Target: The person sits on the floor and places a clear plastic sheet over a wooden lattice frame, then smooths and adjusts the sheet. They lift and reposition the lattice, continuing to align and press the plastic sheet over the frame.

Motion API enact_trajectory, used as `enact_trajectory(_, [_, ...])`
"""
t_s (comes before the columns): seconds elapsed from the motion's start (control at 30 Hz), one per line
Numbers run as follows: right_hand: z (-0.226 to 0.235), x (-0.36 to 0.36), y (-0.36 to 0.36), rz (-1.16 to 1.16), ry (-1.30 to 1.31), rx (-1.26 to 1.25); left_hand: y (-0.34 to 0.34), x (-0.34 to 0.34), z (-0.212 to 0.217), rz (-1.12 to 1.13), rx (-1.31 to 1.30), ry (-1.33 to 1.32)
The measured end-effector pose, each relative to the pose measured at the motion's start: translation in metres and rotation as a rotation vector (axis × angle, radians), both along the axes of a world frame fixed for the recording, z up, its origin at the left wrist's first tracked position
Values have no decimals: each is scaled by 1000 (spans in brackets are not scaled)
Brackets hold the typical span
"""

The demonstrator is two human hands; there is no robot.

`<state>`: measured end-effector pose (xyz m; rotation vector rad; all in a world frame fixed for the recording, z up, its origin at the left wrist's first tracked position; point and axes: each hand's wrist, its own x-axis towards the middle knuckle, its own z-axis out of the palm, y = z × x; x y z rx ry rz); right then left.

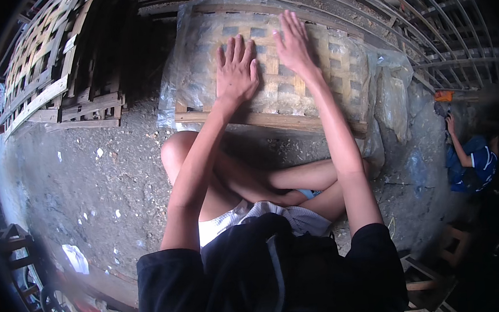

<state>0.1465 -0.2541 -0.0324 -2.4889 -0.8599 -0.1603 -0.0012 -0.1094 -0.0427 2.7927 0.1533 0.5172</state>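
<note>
A woven lattice panel in a wooden frame (282, 122) lies in front of my crossed legs, with a clear plastic sheet (395, 86) spread over it and hanging past its right side. Through the plastic, pale strips cross with gaps between them. My left hand (236, 72) rests flat on the covered panel left of its middle, fingers spread. Farther up and to the right, my right hand (294, 44) is over the plastic near the far edge, its fingers stretched out. Whether its palm touches the sheet I cannot tell. Neither hand holds anything.
More woven panels (48, 60) lean in a stack at the far left. Metal bars (444, 23) line the far right. Another person (474, 162) sits at the right, near an orange item (444, 95). White scraps (76, 259) lie on the rough floor, with clutter at lower left.
</note>
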Motion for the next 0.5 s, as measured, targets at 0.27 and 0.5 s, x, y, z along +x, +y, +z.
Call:
enact_trajectory(0.27, [-18,34,-96,-465,114,-299,9,-7,0,6,10,6])
enact_trajectory(0.5, [5,-4,-175,-690,32,101,11,-6,-4,27,23,19])
